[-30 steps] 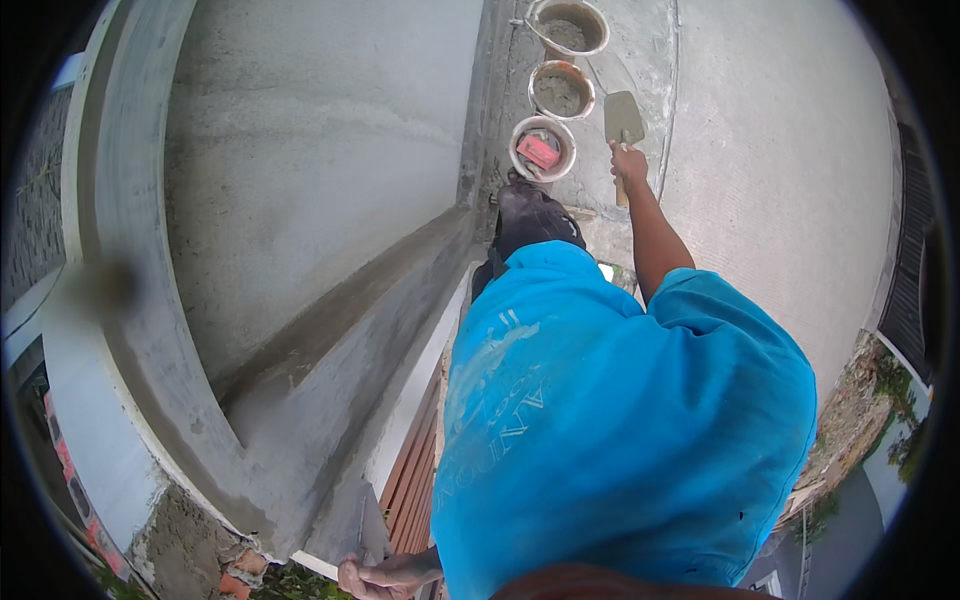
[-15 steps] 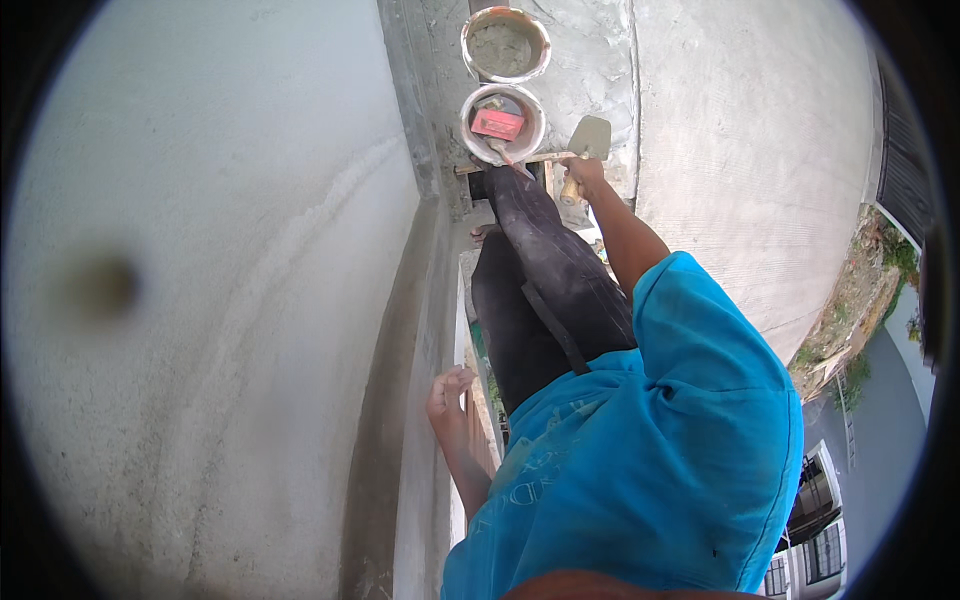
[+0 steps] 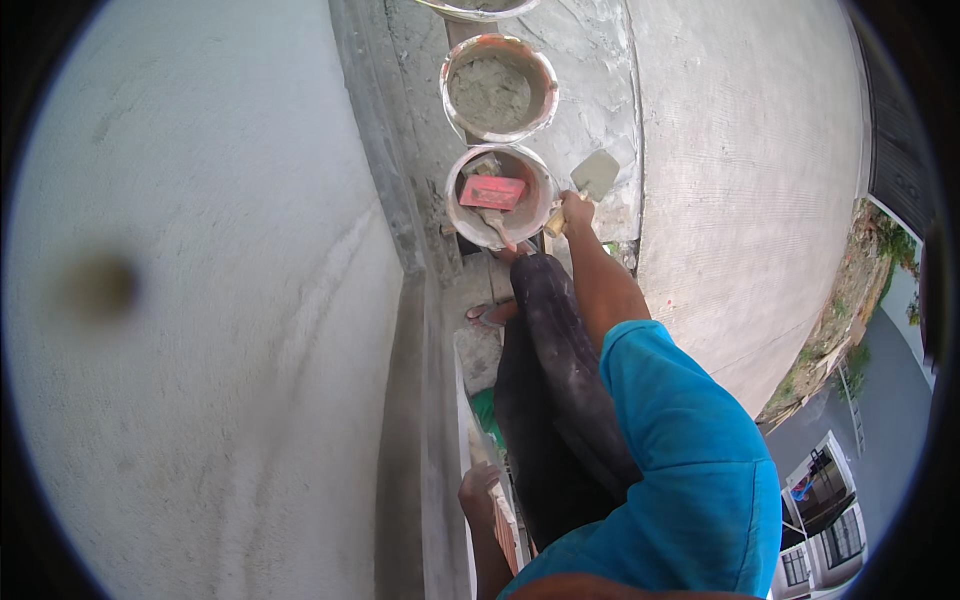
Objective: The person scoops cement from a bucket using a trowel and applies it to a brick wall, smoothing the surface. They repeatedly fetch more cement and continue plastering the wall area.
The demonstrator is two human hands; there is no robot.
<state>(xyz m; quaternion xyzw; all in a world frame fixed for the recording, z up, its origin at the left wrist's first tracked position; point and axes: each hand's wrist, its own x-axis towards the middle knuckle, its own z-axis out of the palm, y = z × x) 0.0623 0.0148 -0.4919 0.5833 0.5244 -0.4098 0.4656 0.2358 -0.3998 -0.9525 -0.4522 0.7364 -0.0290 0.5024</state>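
My right hand [image 3: 576,210] is closed round the wooden handle of a trowel [image 3: 597,172], its flat blade pointing away from me beside a white bucket [image 3: 450,205]. Inside that bucket lie a pink rectangular tool [image 3: 492,191] and a brush [image 3: 497,225]. Just beyond it stands a second bucket [image 3: 493,95] of grey mix, and a third bucket [image 3: 478,10] is cut off by the top edge. Low in the view, my left hand [image 3: 478,485] has curled fingers at a pale narrow edge beside my leg; what it grips is unclear.
A pale plastered wall [image 3: 200,200] fills the left, with a darker band [image 3: 395,440] along its edge. At right are a broad concrete surface [image 3: 740,150], a dark slatted panel [image 3: 895,150], dirt and plants [image 3: 840,330], and windows [image 3: 840,540] far below. My sandalled foot [image 3: 480,314] is on a narrow concrete strip.
The view has shifted, and the buckets sit lower in it than half a second ago. My right hand has stayed on the trowel. My left hand has moved down and slightly right in the picture.
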